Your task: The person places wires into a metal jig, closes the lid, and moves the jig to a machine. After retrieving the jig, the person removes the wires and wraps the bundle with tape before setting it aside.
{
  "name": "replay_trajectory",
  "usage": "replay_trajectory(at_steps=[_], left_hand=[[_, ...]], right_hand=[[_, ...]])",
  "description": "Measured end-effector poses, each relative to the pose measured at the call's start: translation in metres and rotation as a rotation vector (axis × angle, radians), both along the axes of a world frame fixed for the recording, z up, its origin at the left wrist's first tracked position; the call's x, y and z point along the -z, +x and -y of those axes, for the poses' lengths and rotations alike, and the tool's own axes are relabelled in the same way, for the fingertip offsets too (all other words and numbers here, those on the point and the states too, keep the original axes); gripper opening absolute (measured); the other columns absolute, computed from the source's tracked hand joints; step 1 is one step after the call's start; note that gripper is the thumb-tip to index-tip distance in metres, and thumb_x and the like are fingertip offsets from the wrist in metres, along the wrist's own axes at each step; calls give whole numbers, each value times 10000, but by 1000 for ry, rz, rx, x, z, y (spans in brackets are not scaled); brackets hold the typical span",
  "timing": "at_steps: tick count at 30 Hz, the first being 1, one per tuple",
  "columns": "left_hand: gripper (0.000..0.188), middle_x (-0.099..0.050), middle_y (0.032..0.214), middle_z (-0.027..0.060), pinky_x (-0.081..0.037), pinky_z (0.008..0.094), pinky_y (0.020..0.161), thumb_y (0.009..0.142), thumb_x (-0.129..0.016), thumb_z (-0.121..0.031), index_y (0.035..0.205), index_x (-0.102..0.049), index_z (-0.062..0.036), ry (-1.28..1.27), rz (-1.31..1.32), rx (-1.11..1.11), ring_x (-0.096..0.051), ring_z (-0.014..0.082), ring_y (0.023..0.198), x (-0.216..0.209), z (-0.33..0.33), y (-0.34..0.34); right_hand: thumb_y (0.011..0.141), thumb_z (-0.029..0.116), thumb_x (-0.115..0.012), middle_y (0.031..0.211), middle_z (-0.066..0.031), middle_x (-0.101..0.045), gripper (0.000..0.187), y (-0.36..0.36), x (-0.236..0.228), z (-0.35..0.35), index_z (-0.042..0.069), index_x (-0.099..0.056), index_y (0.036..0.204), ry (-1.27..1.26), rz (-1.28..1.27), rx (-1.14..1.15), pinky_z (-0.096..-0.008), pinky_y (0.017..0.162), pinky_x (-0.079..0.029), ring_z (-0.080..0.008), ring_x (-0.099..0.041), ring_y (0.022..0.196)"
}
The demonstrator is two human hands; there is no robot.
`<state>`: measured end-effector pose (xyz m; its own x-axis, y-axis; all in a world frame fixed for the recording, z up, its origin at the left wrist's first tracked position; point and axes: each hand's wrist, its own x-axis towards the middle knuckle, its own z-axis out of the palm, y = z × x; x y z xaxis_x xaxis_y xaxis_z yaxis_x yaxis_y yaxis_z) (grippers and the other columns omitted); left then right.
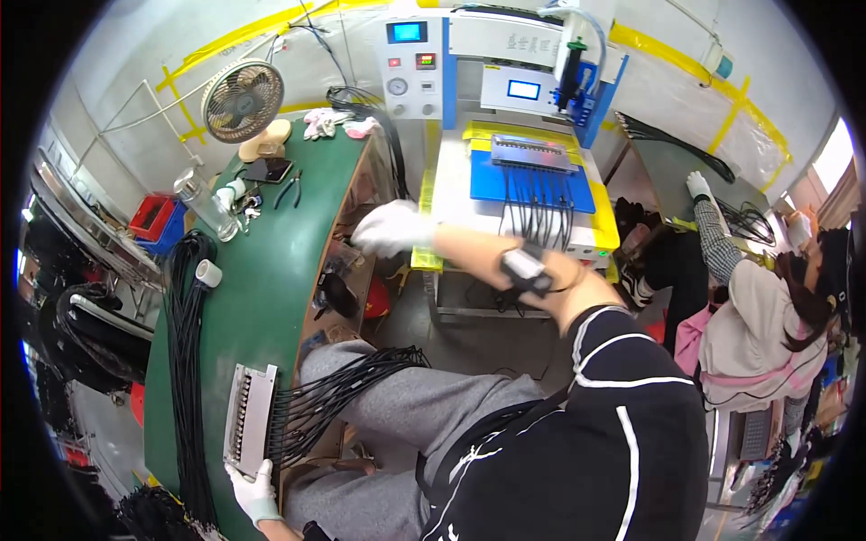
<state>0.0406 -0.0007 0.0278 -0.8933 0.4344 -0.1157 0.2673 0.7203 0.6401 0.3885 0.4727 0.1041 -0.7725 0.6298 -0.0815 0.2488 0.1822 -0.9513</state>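
At the near end of the green bench, my left hand (254,496), in a white glove, grips the lower end of a silver metal cable fixture (257,415). Black cables (338,406) run from the fixture's right side over the bench edge and across my lap. My right hand (392,227), also white-gloved, is in the air beyond the bench's right edge, smeared by motion; its fingers cannot be made out. A second metal fixture (534,153) with black cables hanging from it rests on the blue plate (487,185) of the machine ahead.
The green bench (262,298) bears a bundle of black cables (188,361), a white tape roll (208,273), pliers (289,189), a phone (278,169) and a clear bottle (206,206). A fan (242,100) stands behind. Another person (758,307) sits at the right.
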Motion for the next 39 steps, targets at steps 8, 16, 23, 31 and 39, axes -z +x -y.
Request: replay_trajectory(at_steps=[8,16,23,31,39], left_hand=[[948,-529,625,60,-469,360,605,682,-858,-423,1396,-473,68,-76,-266,45,-537,208,591,-24,-8,40],[891,-608,714,108,-489,359,637,682,-856,-427,1363,-515,35,8,-245,-4,-589,231,642,-20,-23,53],[896,-476,1450,182,-495,391,971,783,-834,-166,1514,-325,-66,634,-50,2,-574,283,1203,-9,-10,38],[821,-451,1463,208,-418,435,1088,846,-777,-221,1522,-329,-92,1420,107,-299,-493,337,1298,-16,104,36],[827,-435,1495,214,-230,509,1196,777,-766,-467,1457,-479,-95,23,-605,-44,-358,389,1414,-30,106,61]], right_hand=[[921,392,-626,725,-80,-717,380,-223,18,128,29,-718,985,-55,421,-478,-333,586,-524,-184,-676,652],[839,490,-631,746,-135,-709,467,-241,50,125,35,-735,827,353,224,-440,-383,706,-537,-258,-693,711],[977,284,-637,1026,-89,-715,375,-209,-80,196,-2,-639,1219,-394,-405,-751,-300,775,-548,-146,-662,872],[962,403,-632,1271,-143,-628,591,-164,-4,102,-48,-555,1336,-190,237,-918,-346,933,-521,-189,-638,1088],[889,263,-737,1421,-149,-541,670,-157,126,136,-27,-478,1435,-353,84,-954,-351,1119,-366,-237,-493,1310]])
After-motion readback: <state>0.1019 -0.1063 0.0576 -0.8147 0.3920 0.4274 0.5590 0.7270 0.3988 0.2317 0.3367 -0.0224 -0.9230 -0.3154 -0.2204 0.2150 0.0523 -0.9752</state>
